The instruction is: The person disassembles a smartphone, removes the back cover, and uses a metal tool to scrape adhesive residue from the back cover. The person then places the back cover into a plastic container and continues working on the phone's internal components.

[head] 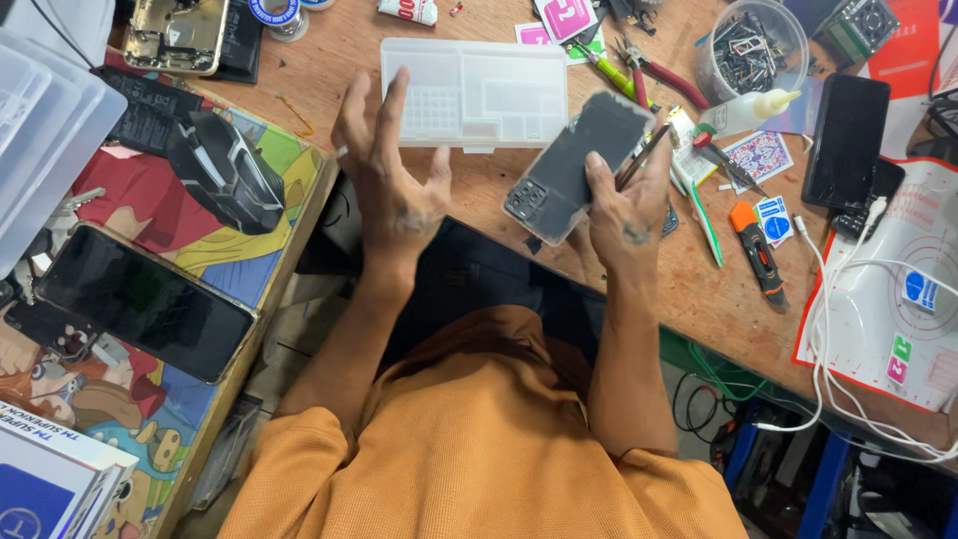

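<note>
My right hand point(627, 215) grips a dark phone back cover point(574, 165) with camera cut-outs at its lower left corner, held tilted above the wooden workbench point(699, 299). A thin dark tool point(644, 158) lies between the same hand's fingers. My left hand point(394, 175) is raised beside it with fingers spread apart and holds nothing. A clear plastic compartment box point(477, 92) lies on the bench just behind both hands.
To the left sit a black mouse point(225, 170) and a dark phone point(145, 302) on a colourful mat. To the right lie a craft knife point(758, 255), pliers point(649, 75), a glue bottle point(753, 110), a black phone point(846, 140), a white cable point(838, 329) and a tub of parts point(750, 50).
</note>
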